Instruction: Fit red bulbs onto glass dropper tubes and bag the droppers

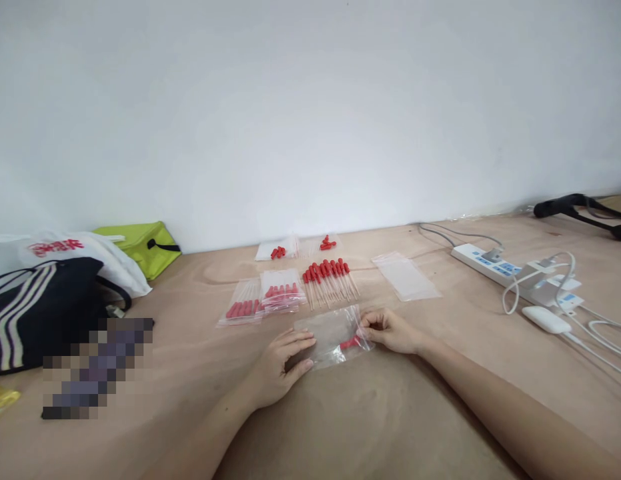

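A clear plastic zip bag (323, 343) lies flat on the table between my hands. Small red pieces (350, 342) show at its right end, partly hidden by film and fingers; I cannot tell if they are fully inside. My right hand (387, 331) pinches the bag's right end beside them. The spread fingers and thumb of my left hand (285, 363) rest at the bag's left edge. Just beyond it lies a row of thin wooden sticks with red heads (333, 277). To their left are two bags of red-headed sticks (243, 305), (281, 291).
Loose red pieces lie on plastic bags (277, 253) near the wall. Flat clear bags (406, 275) lie at right. A white power strip (510, 273) with cables, a black frame-like object (580, 210), a green bag (145, 247) and a black striped bag (45, 313) flank the area.
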`<state>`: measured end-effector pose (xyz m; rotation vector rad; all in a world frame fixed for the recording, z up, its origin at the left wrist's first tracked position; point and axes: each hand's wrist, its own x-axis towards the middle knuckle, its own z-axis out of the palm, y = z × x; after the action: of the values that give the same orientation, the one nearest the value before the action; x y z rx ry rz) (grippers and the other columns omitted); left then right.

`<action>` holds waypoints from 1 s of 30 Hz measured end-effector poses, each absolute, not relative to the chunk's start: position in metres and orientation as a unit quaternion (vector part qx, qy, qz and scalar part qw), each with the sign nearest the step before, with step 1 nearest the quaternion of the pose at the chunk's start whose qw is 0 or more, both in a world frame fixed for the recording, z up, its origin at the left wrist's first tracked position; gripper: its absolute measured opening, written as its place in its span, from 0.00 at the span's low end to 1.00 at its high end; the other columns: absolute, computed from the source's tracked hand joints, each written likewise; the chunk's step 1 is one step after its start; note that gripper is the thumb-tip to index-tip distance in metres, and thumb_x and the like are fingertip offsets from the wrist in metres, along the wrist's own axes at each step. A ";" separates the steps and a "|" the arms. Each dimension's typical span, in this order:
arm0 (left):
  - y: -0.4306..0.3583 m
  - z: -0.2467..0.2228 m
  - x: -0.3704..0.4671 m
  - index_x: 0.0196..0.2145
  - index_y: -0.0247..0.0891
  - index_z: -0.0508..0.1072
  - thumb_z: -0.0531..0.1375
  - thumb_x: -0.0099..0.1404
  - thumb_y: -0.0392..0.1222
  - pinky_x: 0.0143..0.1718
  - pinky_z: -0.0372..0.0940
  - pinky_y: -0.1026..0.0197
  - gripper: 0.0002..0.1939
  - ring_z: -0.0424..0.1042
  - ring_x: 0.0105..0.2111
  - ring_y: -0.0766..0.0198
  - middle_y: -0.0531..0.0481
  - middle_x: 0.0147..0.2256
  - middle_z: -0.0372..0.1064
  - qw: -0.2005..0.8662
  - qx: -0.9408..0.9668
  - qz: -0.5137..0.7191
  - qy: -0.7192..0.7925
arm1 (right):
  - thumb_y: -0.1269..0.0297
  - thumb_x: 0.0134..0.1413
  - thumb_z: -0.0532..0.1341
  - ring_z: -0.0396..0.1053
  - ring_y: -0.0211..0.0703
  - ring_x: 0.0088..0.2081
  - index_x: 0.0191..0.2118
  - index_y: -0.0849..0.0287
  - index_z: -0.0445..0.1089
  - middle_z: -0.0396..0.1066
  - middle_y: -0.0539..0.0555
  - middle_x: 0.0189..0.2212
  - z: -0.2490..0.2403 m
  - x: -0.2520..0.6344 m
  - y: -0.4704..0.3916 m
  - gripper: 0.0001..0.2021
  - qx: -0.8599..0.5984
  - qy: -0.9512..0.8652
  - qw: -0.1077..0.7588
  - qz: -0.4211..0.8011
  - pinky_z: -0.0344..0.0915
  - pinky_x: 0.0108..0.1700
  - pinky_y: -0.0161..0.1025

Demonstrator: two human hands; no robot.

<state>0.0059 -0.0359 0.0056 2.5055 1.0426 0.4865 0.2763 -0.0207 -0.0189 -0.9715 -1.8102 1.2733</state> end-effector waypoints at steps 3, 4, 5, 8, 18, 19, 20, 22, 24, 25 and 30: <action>-0.035 0.005 0.006 0.48 0.41 0.68 0.54 0.61 0.42 0.55 0.52 0.49 0.17 0.62 0.51 0.59 0.47 0.49 0.66 0.198 0.890 0.174 0.372 | 0.55 0.46 0.59 0.59 0.33 0.25 0.20 0.62 0.67 0.62 0.49 0.23 -0.019 0.280 -0.019 0.15 -0.368 -0.716 0.347 0.482 0.57 0.29 0.32; -0.035 0.005 0.006 0.48 0.41 0.68 0.54 0.61 0.42 0.55 0.52 0.49 0.17 0.62 0.51 0.58 0.47 0.49 0.66 0.201 0.889 0.173 0.373 | 0.55 0.45 0.60 0.59 0.33 0.24 0.21 0.62 0.67 0.62 0.49 0.23 -0.021 0.282 -0.016 0.14 -0.392 -0.704 0.351 0.478 0.57 0.27 0.32; -0.035 0.005 0.006 0.47 0.40 0.68 0.54 0.61 0.42 0.55 0.52 0.49 0.16 0.62 0.51 0.58 0.47 0.49 0.66 0.205 0.888 0.172 0.374 | 0.55 0.44 0.60 0.59 0.32 0.22 0.22 0.62 0.67 0.62 0.49 0.21 -0.023 0.283 -0.013 0.14 -0.425 -0.683 0.362 0.470 0.57 0.26 0.32; -0.034 0.005 0.006 0.47 0.41 0.69 0.54 0.61 0.42 0.56 0.52 0.49 0.16 0.62 0.51 0.58 0.47 0.49 0.66 0.215 0.885 0.174 0.374 | 0.55 0.44 0.58 0.59 0.33 0.19 0.25 0.61 0.65 0.63 0.48 0.19 -0.031 0.285 0.003 0.12 -0.537 -0.604 0.427 0.406 0.56 0.22 0.32; -0.034 0.007 0.007 0.46 0.42 0.70 0.56 0.59 0.42 0.55 0.52 0.49 0.16 0.63 0.50 0.57 0.48 0.48 0.66 0.230 0.878 0.181 0.379 | 0.67 0.42 0.58 0.69 0.44 0.32 0.35 0.65 0.67 0.71 0.59 0.31 -0.012 0.259 0.076 0.11 -0.734 -0.536 0.365 0.202 0.61 0.32 0.35; -0.034 0.007 0.006 0.46 0.42 0.70 0.56 0.59 0.42 0.55 0.52 0.49 0.16 0.63 0.50 0.57 0.47 0.48 0.66 0.231 0.878 0.180 0.379 | 0.68 0.41 0.58 0.69 0.45 0.32 0.34 0.65 0.67 0.71 0.60 0.30 -0.009 0.255 0.082 0.10 -0.739 -0.538 0.353 0.200 0.61 0.31 0.35; -0.034 0.007 0.006 0.46 0.42 0.70 0.56 0.59 0.42 0.55 0.52 0.49 0.16 0.63 0.50 0.57 0.47 0.48 0.66 0.233 0.877 0.180 0.380 | 0.69 0.41 0.59 0.69 0.46 0.32 0.32 0.64 0.68 0.71 0.61 0.29 -0.007 0.253 0.087 0.09 -0.741 -0.542 0.342 0.199 0.60 0.31 0.35; -0.034 0.007 0.006 0.46 0.42 0.70 0.56 0.59 0.42 0.55 0.52 0.49 0.16 0.63 0.50 0.58 0.47 0.49 0.66 0.235 0.876 0.179 0.381 | 0.70 0.40 0.59 0.69 0.49 0.32 0.30 0.65 0.68 0.71 0.63 0.27 -0.004 0.251 0.093 0.07 -0.742 -0.553 0.322 0.198 0.60 0.31 0.37; -0.034 0.007 0.006 0.46 0.42 0.70 0.56 0.59 0.42 0.55 0.52 0.49 0.16 0.63 0.50 0.58 0.47 0.49 0.66 0.237 0.876 0.177 0.381 | 0.71 0.40 0.59 0.69 0.52 0.33 0.33 0.67 0.68 0.70 0.65 0.27 0.000 0.256 0.092 0.09 -0.739 -0.565 0.314 0.191 0.60 0.33 0.38; -0.034 0.007 0.006 0.46 0.41 0.70 0.55 0.60 0.42 0.55 0.51 0.49 0.16 0.63 0.50 0.58 0.47 0.49 0.66 0.237 0.876 0.177 0.380 | 0.71 0.40 0.58 0.68 0.52 0.34 0.36 0.68 0.67 0.70 0.66 0.29 0.001 0.261 0.089 0.13 -0.736 -0.570 0.315 0.187 0.60 0.34 0.39; -0.033 0.008 0.008 0.46 0.40 0.70 0.56 0.59 0.42 0.56 0.51 0.49 0.16 0.64 0.49 0.58 0.47 0.48 0.67 0.240 0.874 0.178 0.383 | 0.70 0.45 0.52 0.67 0.41 0.28 0.56 0.67 0.46 0.66 0.52 0.26 -0.006 0.292 0.044 0.29 -0.667 -0.583 0.417 0.201 0.62 0.31 0.36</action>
<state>0.0075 -0.0333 0.0080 2.3914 1.0490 0.4864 0.2919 0.0437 -0.0063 -1.6749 -1.4637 0.5045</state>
